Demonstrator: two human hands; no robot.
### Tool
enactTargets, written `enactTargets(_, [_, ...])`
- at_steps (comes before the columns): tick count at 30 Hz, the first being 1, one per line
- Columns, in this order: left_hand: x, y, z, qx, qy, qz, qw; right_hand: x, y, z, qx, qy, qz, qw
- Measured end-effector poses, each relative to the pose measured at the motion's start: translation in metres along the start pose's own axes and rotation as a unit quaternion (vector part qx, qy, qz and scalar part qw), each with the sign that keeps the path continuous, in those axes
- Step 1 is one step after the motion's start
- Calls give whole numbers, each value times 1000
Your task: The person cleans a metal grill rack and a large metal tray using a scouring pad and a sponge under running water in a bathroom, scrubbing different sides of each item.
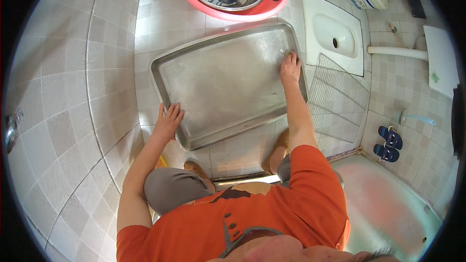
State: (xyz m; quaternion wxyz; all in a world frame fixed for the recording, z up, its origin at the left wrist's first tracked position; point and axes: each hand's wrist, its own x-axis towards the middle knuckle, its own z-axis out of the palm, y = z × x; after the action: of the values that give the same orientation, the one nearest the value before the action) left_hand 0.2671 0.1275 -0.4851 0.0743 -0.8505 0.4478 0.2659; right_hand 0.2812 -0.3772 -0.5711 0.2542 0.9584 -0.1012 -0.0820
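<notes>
Metal tray (pixel 223 85), left fingers (pixel 170 110) at edge, right fingers (pixel 291 59) inside

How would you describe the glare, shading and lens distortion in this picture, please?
Head view: curved seams on the left wall's tiles and black corners betray the fisheye lens; head view: bright glare whitens the floor tiles left of the pink basin; head view: the metal tray shows soft, dull reflections, with small bright spots near the right hand.

Silver-grey tray (pixel 223 77); pink basin (pixel 233 16); orange shirt (pixel 189 235); beige-checked tiles (pixel 114 51).
</notes>
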Motion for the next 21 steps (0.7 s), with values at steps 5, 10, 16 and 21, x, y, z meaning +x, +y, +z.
enactTargets(5, [-5, -1, 32, 13, 59, -9, 998, -26, -12, -11, 168, -152, 68, 972])
enactTargets(10, [-2, 1, 1, 11, 16, 4, 1000, -68, -59, 40, 252, -37, 154, 955])
enactTargets(16, [-9, -9, 22, 34, 40, -54, 997, -61, -168, -68, 256, 19, 49, 965])
enactTargets(21, [-2, -33, 39, -350, 71, -359, 862, -29, -198, -115, 313, 54, -56, 947])
